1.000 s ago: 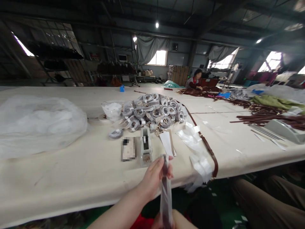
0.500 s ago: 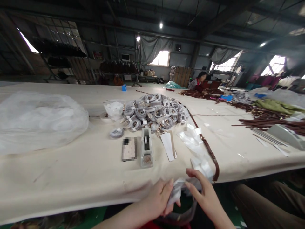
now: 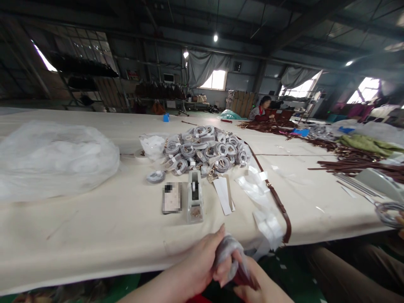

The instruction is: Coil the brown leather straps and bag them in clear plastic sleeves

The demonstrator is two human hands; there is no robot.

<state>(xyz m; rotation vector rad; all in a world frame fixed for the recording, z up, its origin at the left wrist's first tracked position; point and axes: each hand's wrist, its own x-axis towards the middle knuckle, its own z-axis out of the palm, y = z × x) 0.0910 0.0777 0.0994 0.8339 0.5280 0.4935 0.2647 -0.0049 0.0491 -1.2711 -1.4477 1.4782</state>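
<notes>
My left hand (image 3: 202,263) is closed around a brown strap wrapped in clear film (image 3: 229,252), just below the table's near edge. My right hand (image 3: 257,284) grips the same strap from beneath, fingers closed on its darker end. On the table (image 3: 94,227) straight ahead stand a tape dispenser (image 3: 194,198) and a phone (image 3: 172,198). Behind them lies a heap of rolled, wrapped straps (image 3: 205,149). White paper slips (image 3: 223,194) and clear plastic sleeves (image 3: 259,198) lie to the right of the dispenser.
A long brown strap (image 3: 277,198) runs along the table past its edge. A big clear plastic bag (image 3: 53,158) sits at the left. More brown straps (image 3: 353,162) are piled at the right. A seated person (image 3: 260,109) works far back. Another person's hand with a coiled strap (image 3: 391,212) shows at the right edge.
The strap was stretched upright between my hands a second ago. It is now gathered into a bundle, with both hands closed on it at the table edge.
</notes>
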